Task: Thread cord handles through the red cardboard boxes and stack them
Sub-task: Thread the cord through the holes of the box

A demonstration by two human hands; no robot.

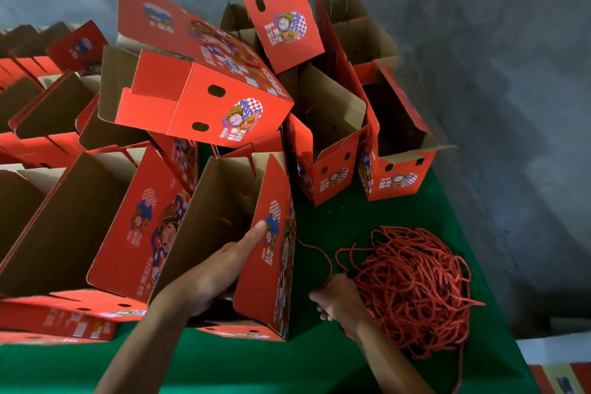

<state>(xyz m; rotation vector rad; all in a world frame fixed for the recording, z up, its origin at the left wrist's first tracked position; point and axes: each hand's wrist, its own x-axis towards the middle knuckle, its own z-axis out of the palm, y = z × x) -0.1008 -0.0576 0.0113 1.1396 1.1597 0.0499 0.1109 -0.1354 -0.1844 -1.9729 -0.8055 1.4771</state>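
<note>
Low in the frame, the left hand grips the wall of an open box on the green surface, while the right hand pinches a cord running from the box's side, beside the cord pile. Threading seems underway; next the cord likely needs drawing through a handle hole. Boxes crowd left and behind, with open room only at lower centre.

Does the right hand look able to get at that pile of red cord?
Probably yes: the right hand already lies against the red cord pile on the green table, with nothing between them.
</note>
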